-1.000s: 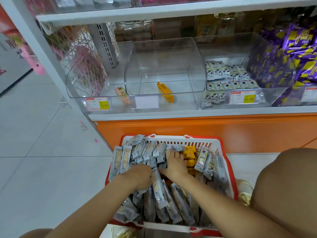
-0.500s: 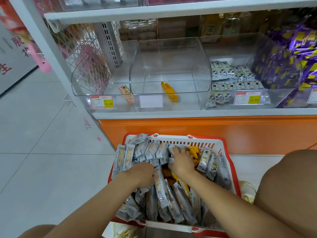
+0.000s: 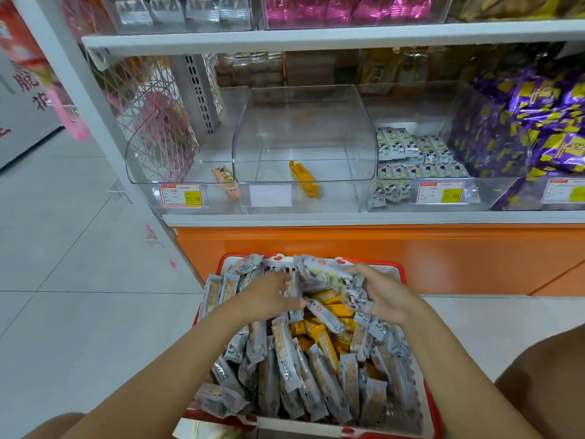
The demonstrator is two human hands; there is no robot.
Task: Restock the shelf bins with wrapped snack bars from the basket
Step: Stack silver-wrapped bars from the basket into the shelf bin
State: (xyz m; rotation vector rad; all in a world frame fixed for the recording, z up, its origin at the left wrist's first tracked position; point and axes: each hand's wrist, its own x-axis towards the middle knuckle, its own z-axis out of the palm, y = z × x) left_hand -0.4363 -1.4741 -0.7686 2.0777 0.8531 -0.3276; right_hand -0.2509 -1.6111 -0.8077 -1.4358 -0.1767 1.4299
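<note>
Gathering snack bars (image 3: 329, 280) over the far end of the basket (image 3: 433, 413), left hand (image 3: 269, 296) and right hand (image 3: 384, 296) curl fingers (image 3: 359, 270) round one loose bunch. Slippery wrappers (loosely held) could slip free before the shelf bin (image 3: 304, 128).

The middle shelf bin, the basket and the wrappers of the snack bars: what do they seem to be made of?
The middle shelf bin looks like clear rigid plastic, perhaps acrylic: see-through, glossy, curved walls. The basket seems moulded plastic: red rim, white slotted wall, slight shine. The wrapped snack bars have thin plastic film, silvery-grey, crinkled, with glints.
</note>
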